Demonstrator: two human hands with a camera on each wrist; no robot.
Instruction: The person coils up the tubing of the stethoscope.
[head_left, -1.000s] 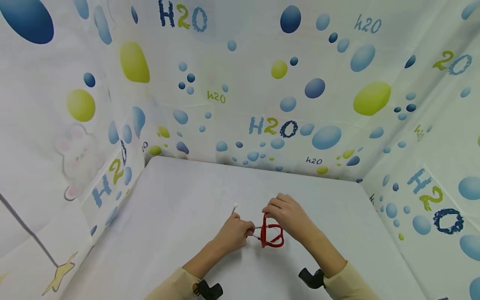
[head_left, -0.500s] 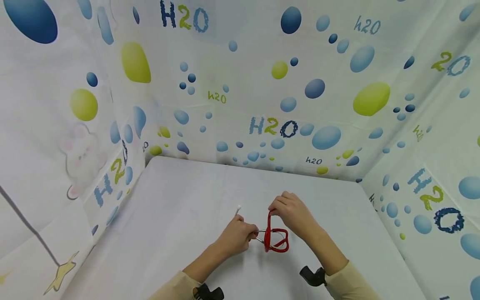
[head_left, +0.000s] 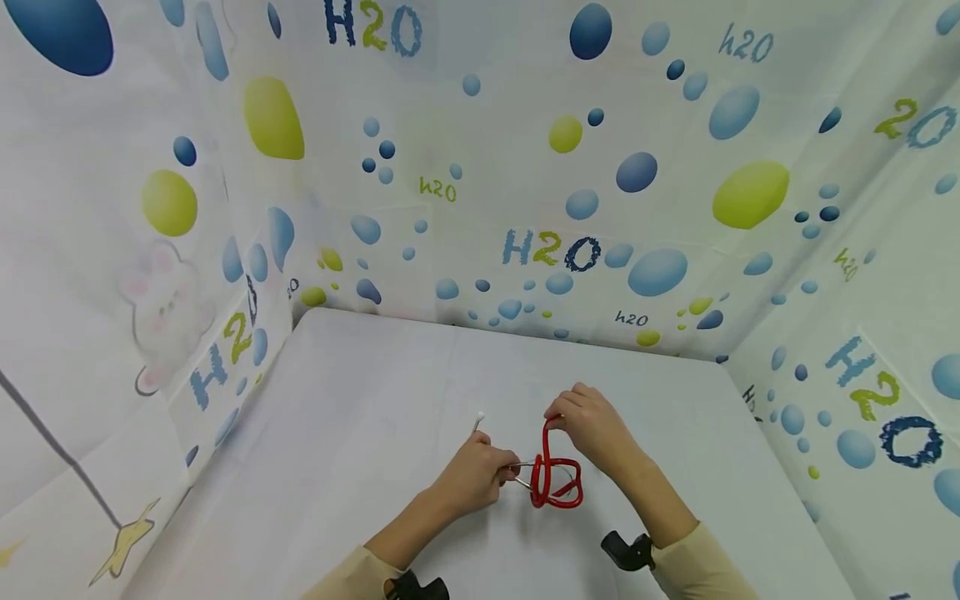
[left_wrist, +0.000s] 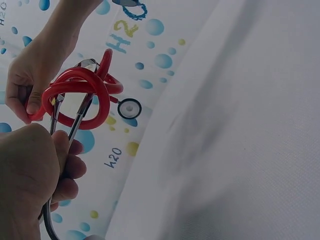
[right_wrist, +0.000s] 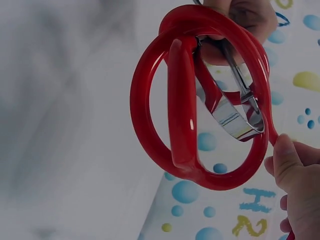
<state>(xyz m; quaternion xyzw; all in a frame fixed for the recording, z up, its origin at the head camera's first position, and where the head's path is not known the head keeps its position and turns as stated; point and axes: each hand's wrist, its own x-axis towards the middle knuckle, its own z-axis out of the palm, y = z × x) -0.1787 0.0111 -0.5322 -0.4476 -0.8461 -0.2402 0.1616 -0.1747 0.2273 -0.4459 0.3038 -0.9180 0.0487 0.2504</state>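
Observation:
A stethoscope with red tubing [head_left: 576,493] is held above the white table. My left hand [head_left: 472,473] grips its metal ear tubes [left_wrist: 79,120], and a white ear tip [head_left: 481,416] sticks up past the knuckles. My right hand [head_left: 596,425] pinches a stretch of the tubing, which runs down from the fingertips to the coils. In the right wrist view the red coils [right_wrist: 139,102] loop around the metal spring piece [right_wrist: 235,122] joining the ear tubes. The round chest piece [left_wrist: 129,108] hangs beside the coils in the left wrist view.
The white table [head_left: 360,392] lies under both hands. Sheets printed with bubbles and lettering [head_left: 551,250] enclose it at the back and sides. A black wrist camera mount [head_left: 627,552] sits at the right cuff, another [head_left: 417,586] at the left.
Both hands have shifted slightly to the right with the stethoscope. The red coil has opened wider, and the strand under my right hand now stands apart from the loop beside it.

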